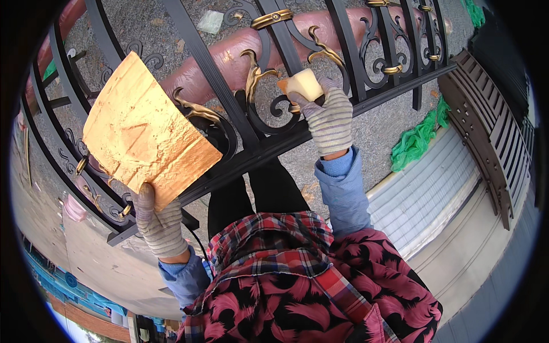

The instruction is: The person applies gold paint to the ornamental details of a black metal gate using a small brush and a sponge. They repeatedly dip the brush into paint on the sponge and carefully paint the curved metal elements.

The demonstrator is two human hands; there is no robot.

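Observation:
My left hand (pixel 157 220), in a striped knit glove, grips the lower edge of a flat board (pixel 146 131) coated with gold paint. A cream sponge block (pixel 306 84), gold-stained at its left corner, is pinched in my gloved right hand (pixel 329 117). That hand is at a black metal railing (pixel 291 123) with scrolls and bars. The sponge is beside a gold-coloured leaf ornament (pixel 254 77) on a scroll; whether it touches the metal cannot be told. More gold shows on a collar (pixel 271 19) around an upright and on another leaf ornament (pixel 327 48).
Behind the bars runs a long roll wrapped in pinkish film (pixel 211 60). Green netting (pixel 417 140) lies on the ground to the right, near a pale ribbed panel (pixel 423 188). A brown slatted metal piece (pixel 486 126) stands at the far right.

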